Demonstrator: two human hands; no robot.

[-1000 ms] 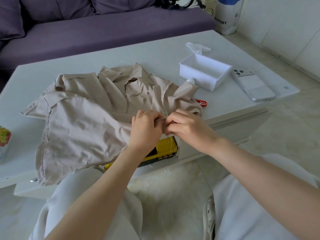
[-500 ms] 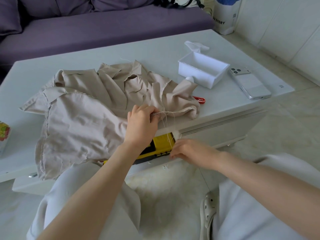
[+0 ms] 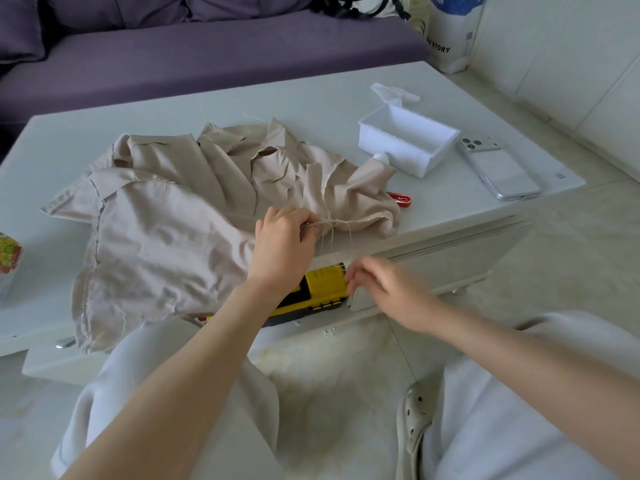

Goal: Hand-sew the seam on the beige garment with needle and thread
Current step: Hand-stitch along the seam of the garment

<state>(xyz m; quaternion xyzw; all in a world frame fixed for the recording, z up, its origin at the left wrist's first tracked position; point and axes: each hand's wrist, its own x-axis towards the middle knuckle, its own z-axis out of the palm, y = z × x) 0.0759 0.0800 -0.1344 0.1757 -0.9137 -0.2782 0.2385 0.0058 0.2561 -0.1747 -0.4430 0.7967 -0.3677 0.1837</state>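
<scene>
Centre frame: left hand [image 3: 282, 239] grips beige garment [image 3: 162, 233] seam at table [image 3: 311, 95] edge. Right hand [image 3: 386, 289] below, blurred, fingers curled; contents indeterminate.

Blurred right hand [image 3: 382, 289] hides whatever its fingers [image 3: 358, 276] pinch.

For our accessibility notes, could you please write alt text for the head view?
A person's left hand pinches the seam of a beige garment on a white table; the right hand pinches the thread below the edge. A white box and smartphone lie beyond.
</scene>
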